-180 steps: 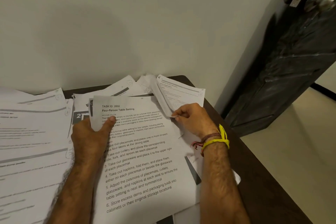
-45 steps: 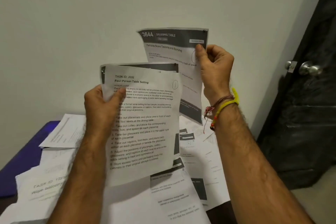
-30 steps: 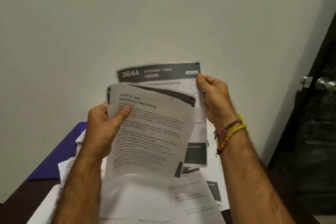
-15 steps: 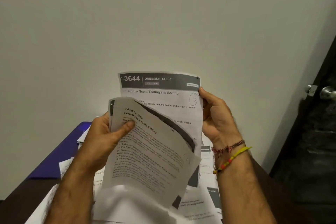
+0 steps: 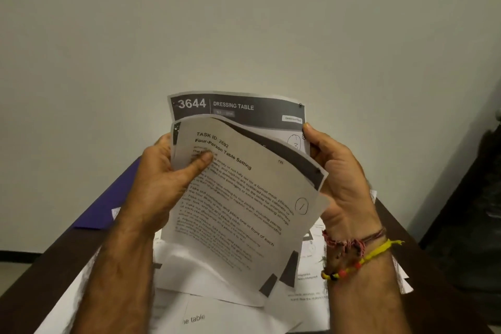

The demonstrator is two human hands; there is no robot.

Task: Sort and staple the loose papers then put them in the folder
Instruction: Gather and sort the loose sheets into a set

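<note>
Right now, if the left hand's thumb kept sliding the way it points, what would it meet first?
The left hand points its thumb up and to the right across the white "Four-Person Table Setting" sheet. It would probably cross that page's printed text first, then its curled right edge near the right hand. Depth is unclear.

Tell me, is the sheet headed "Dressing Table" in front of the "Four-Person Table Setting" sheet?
No, the Dressing Table sheet stands behind the Four-Person Table Setting sheet, which covers most of it.

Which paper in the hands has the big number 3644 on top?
The back sheet, headed Dressing Table with a dark banner, has it. The front sheet, Four-Person Table Setting, has plain black text on white.
</note>
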